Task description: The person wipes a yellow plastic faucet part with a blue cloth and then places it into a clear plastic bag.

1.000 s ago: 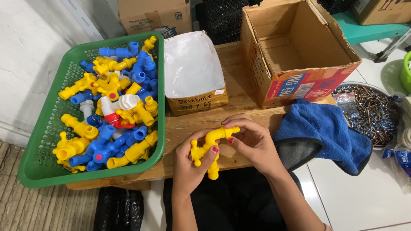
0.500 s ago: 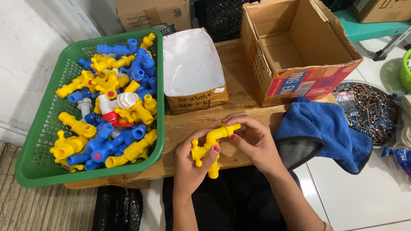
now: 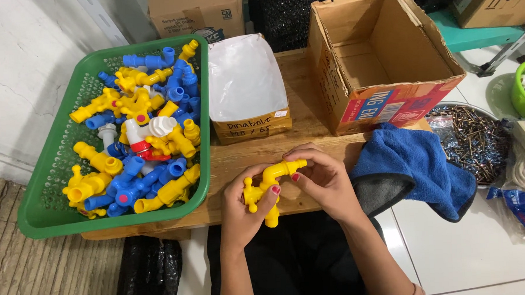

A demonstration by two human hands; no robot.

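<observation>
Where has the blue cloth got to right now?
In the head view the blue cloth lies on the right, draped over the wooden table's edge just beyond the right hand, below the open cardboard box.

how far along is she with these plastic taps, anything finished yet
Nothing visibly finished: the open brown cardboard box looks empty. In hand: one yellow plastic tap, gripped by the left hand at its body and the right hand at its spout end. Left: the green plastic basket holds a heap of yellow and blue plastic taps.
</observation>
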